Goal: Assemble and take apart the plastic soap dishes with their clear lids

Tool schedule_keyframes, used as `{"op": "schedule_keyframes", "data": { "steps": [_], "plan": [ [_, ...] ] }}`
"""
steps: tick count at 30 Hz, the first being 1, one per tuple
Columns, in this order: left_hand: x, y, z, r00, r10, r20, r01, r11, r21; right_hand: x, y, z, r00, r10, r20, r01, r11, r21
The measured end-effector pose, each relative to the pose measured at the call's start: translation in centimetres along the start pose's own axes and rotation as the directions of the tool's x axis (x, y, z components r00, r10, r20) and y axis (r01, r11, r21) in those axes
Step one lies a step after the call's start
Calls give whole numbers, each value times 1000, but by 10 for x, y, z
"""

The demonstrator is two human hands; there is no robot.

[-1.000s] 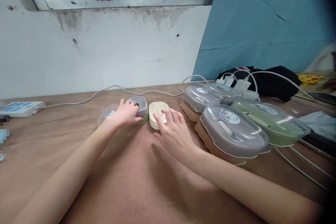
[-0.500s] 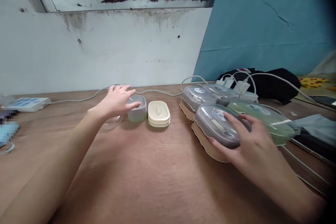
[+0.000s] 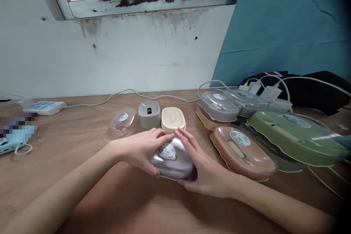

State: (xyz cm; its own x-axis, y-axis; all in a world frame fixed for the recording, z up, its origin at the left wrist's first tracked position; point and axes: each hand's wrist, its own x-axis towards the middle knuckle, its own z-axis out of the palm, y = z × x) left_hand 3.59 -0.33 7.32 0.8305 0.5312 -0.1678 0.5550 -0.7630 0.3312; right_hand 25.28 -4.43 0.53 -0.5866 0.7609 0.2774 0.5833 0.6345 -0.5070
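At the middle of the desk (image 3: 85,142), the left hand (image 3: 145,150) and right hand (image 3: 201,168) hold a grey lidded container (image 3: 178,164) between them, curved around its left and right sides. Whether it touches the desk cannot be told. The step in hand appears to be two-handed handling; the next move calls for even side pressure. Just beyond stands a cream box (image 3: 173,118); left of it, a small tub (image 3: 149,115) and clear lid (image 3: 124,121); right, a brown container (image 3: 246,155)
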Motion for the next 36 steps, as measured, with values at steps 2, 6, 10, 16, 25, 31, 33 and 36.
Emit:
{"op": "schedule_keyframes", "data": {
  "steps": [2, 6, 10, 16, 25, 31, 33, 36],
  "plan": [
    [1, -6, 2, 1000, -24, -19, 24, 1000, -17, 3, 7, 9, 997, 63, -51, -59, 996, 68],
    [-3, -9, -6, 999, -27, 18, 29, 991, -127, 2, 13, 15, 990, 126, -63, -113, 975, 190],
    [-19, -22, -32, 982, -178, -64, 167, 974, -151, 2, 12, 14, 989, 141, -38, -129, 966, 223],
    [-33, -73, -47, 361, -867, -343, 915, 401, -50, 1, 10, 11, 993, 115, -10, -111, 979, 170],
    [-20, -92, -19, 438, -885, -157, 897, 443, 6, 1, 6, 9, 986, 160, 39, -164, 978, 129],
    [-20, -94, -19, 457, -885, -91, 887, 460, -26, 2, 6, 11, 981, 188, 39, -192, 968, 164],
    [-18, -88, -21, 455, -885, -102, 888, 459, -23, 3, 7, 12, 978, 205, 41, -209, 961, 180],
    [-21, -69, -29, 454, -873, -178, 888, 461, 7, 3, 7, 11, 977, 209, 48, -215, 958, 191]
  ]
}}
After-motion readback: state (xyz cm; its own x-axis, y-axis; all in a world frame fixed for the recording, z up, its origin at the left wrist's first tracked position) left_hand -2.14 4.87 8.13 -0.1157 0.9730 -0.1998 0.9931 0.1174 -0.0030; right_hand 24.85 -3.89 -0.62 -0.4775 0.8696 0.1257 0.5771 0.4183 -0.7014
